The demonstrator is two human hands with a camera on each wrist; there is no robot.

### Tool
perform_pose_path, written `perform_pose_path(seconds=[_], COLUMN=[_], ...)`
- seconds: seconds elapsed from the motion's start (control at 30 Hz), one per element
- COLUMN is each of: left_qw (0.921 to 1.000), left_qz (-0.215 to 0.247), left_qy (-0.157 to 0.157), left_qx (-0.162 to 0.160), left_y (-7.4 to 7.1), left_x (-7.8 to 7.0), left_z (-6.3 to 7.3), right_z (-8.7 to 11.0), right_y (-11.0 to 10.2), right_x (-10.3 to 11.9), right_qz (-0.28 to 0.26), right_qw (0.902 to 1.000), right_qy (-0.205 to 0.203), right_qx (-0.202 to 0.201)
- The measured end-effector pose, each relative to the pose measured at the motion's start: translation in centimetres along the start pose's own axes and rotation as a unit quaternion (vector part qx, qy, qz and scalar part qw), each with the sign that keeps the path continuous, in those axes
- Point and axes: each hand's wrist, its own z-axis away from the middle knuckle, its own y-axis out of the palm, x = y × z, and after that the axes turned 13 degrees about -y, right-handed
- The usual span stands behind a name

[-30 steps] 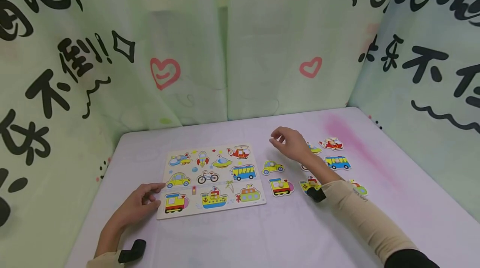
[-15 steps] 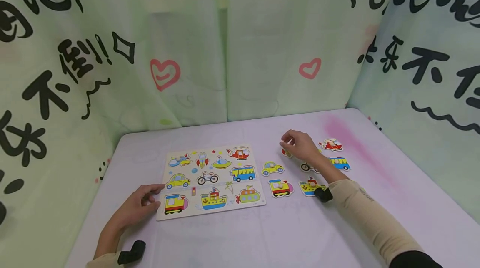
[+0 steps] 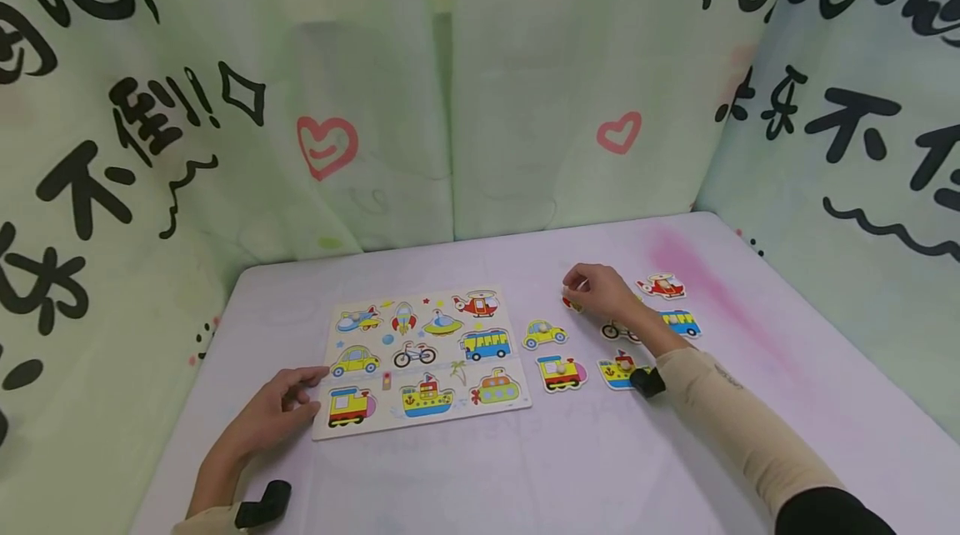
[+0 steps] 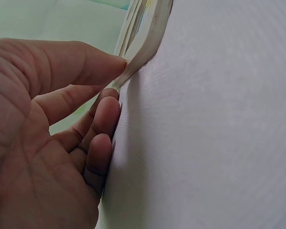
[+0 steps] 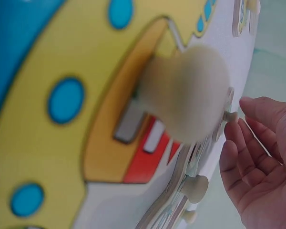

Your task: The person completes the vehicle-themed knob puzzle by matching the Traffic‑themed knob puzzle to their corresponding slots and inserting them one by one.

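Observation:
A flat puzzle board printed with vehicles lies on the table, left of centre. My left hand holds its left edge; in the left wrist view the thumb sits right at the edge of the board, the other fingers loosely bent beside it. To the right of the board, my right hand pinches a puzzle piece showing a bit of red and yellow, mostly hidden by the fingers. In the right wrist view, thumb and fingertips of the hand meet at a small knob.
Around the right hand lie loose knobbed pieces: a yellow car, a train, a ship, a bicycle, a bus and a helicopter. The right sleeve hides part of this area. Printed curtains stand behind the table.
My right hand has moved slightly right and down onto the red-and-yellow piece, which has come into view under the fingers. The submarine piece is now hidden by the sleeve. My left hand stays put.

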Motion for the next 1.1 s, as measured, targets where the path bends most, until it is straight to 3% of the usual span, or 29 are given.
perform_pose_path(seconds=[0.53, 1.1], left_qw=[1.0, 1.0], left_qz=[0.0, -0.008], left_qy=[-0.002, -0.001], left_qx=[0.0, 0.004], left_y=[-0.1, -0.1], left_x=[-0.1, -0.1], left_z=[0.0, 0.1], right_z=[-0.5, -0.3], right_y=[0.2, 0.9], right_x=[-0.4, 0.7], right_qz=[0.013, -0.036], right_qw=[0.9998, 0.9983], right_qy=[0.0, -0.003], right_qx=[0.013, -0.046])
